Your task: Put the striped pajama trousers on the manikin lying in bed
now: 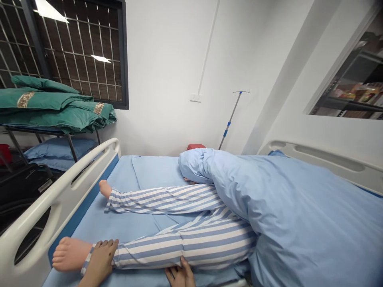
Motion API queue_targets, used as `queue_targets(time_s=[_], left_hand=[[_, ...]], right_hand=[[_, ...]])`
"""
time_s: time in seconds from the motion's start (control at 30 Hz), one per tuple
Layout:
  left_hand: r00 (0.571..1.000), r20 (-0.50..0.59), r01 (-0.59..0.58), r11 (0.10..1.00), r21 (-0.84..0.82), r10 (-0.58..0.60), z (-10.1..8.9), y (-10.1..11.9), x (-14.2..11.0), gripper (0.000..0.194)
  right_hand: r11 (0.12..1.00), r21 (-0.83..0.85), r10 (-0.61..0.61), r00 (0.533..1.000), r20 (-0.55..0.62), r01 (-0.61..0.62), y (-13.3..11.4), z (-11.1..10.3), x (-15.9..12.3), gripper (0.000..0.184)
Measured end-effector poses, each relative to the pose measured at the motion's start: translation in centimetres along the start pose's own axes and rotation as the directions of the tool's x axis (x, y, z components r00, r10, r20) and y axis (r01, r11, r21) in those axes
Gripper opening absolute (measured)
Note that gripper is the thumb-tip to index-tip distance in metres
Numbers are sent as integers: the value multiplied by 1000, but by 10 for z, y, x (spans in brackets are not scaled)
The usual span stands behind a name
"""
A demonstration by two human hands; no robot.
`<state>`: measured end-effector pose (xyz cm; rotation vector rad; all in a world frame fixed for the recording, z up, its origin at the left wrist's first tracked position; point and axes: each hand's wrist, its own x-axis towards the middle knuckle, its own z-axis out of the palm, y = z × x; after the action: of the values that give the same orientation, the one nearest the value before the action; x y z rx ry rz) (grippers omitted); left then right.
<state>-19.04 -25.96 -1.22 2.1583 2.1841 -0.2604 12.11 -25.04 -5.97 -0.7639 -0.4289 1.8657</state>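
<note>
Two hands on the near leg [155, 253]: your left hand [101, 259] is curled over the ankle, holding it, while your right hand [180, 275] is half-curled by the knee, thumb on the fabric, can't tell if it's gripping. Leg's lying lengthwise on the bed [155, 167], smooth foot [70, 255] aimed at the hard, pale footboard [56, 197], which kinda blocks that end. Trousers are creased, blue-and-white striped cloth. Far leg [161, 199] is alongside, and a puffy blue quilt [275, 199] hides everything past the thighs.
</note>
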Motion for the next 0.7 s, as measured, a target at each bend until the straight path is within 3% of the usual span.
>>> queue_targets(time_s=[0.13, 0.47, 0.6, 0.7], left_hand=[[1000, 5, 10, 1000, 20, -10, 3, -2, 0, 65], [999, -32, 4, 1000, 25, -3, -1, -2, -3, 62], [997, -70, -14, 1000, -16, 13, -15, -1, -6, 64], [989, -144, -45, 995, -89, 32, -44, 12, -2, 63]], right_hand=[[986, 165, 20, 996, -89, -6, 8, -5, 4, 32], [966, 260, 39, 993, -113, -9, 5, 2, -5, 34], [968, 250, 15, 999, -29, -8, -27, 17, -25, 32], [975, 216, -69, 996, 62, 54, -72, 40, -45, 30]])
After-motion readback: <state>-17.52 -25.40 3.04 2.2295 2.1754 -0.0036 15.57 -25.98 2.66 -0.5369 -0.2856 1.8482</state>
